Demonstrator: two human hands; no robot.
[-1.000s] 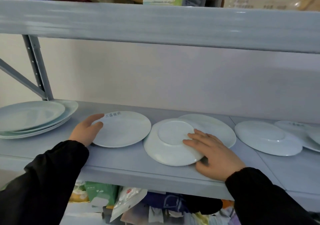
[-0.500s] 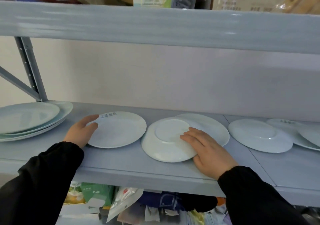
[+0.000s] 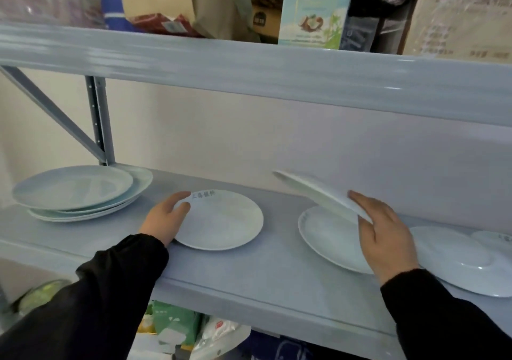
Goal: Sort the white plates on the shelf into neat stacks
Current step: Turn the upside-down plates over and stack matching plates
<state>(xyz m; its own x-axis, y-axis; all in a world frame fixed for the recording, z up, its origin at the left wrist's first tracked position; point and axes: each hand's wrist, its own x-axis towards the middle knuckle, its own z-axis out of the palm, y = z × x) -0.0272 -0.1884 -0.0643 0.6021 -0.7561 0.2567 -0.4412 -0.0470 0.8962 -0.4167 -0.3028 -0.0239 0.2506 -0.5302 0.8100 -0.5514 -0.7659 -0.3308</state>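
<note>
White plates lie along a grey shelf (image 3: 249,271). My left hand (image 3: 166,218) grips the left rim of a plate with grey writing (image 3: 221,221), which rests flat at the middle. My right hand (image 3: 385,232) holds a tilted plate (image 3: 313,190) by its near edge, lifted above an upright plate (image 3: 329,235) that stays on the shelf. A stack of plates (image 3: 80,193) sits at the far left. An upside-down plate (image 3: 460,260) lies at the right, and another plate (image 3: 498,240) overlaps it at the frame edge.
The upper shelf beam (image 3: 277,74) hangs low over the plates, with boxes and bags (image 3: 313,15) on top. A metal upright and brace (image 3: 97,121) stand at the back left. Packets (image 3: 177,326) fill the level below.
My right hand has lifted the upside-down plate off the plate beneath it and tilted it up on edge. My left hand has stayed on the lettered plate. The view has shifted.
</note>
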